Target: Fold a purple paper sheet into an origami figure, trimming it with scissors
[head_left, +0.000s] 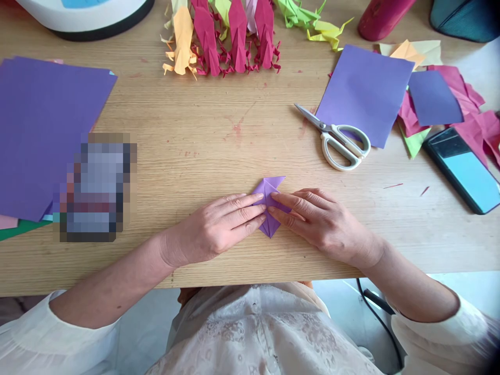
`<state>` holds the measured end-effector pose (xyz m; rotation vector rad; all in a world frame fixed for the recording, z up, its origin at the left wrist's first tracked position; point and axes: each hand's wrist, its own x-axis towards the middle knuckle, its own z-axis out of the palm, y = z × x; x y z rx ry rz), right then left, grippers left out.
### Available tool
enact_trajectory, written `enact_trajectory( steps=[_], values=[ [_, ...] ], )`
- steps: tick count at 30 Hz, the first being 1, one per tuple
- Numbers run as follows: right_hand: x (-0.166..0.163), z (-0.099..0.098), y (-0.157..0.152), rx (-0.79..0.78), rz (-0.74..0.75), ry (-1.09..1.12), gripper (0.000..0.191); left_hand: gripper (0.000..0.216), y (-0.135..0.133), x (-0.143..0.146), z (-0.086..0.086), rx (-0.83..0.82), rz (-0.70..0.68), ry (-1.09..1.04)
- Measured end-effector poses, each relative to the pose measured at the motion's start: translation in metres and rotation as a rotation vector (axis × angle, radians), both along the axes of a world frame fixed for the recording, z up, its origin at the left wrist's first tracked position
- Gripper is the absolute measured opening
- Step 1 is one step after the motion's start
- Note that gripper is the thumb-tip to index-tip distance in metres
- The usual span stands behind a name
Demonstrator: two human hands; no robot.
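A small folded piece of purple paper (270,229) lies on the table in front of me, with crease lines and a pointed lower end. My left hand (219,224) comes from the left, its fingers nearly straight, close together and pressed on the paper's left side. From the other side my right hand (324,224) grips the right part, index finger and thumb tips on the surface near the middle crease. Fingers cover much of the paper's centre. Light-handled scissors (344,146) lie beyond my right hand, blades partly apart and handles over the edge of a purple sheet (365,88).
Purple sheets (47,125) and a blurred-out object (97,187) lie left. Folded paper figures (238,36) line the back. At right are a phone (464,169), a smaller purple piece (435,99), crumpled red paper (472,125) and a red cylinder (383,18). The table's edge (269,284) runs before me.
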<state>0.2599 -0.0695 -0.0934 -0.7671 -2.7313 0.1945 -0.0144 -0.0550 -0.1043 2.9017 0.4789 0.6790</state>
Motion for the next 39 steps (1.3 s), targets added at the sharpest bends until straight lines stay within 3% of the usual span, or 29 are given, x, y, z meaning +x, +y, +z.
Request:
enact_trajectory(
  steps=[26, 39],
  values=[
    [-0.001, 0.006, -0.003, 0.009, 0.023, -0.049, 0.037, 0.031, 0.001, -0.001, -0.004, -0.099, -0.008, -0.028],
    [0.0, 0.002, -0.018, -0.13, -0.015, 0.001, 0.033, 0.033, 0.001, -0.001, -0.005, -0.101, -0.021, -0.032]
  ],
)
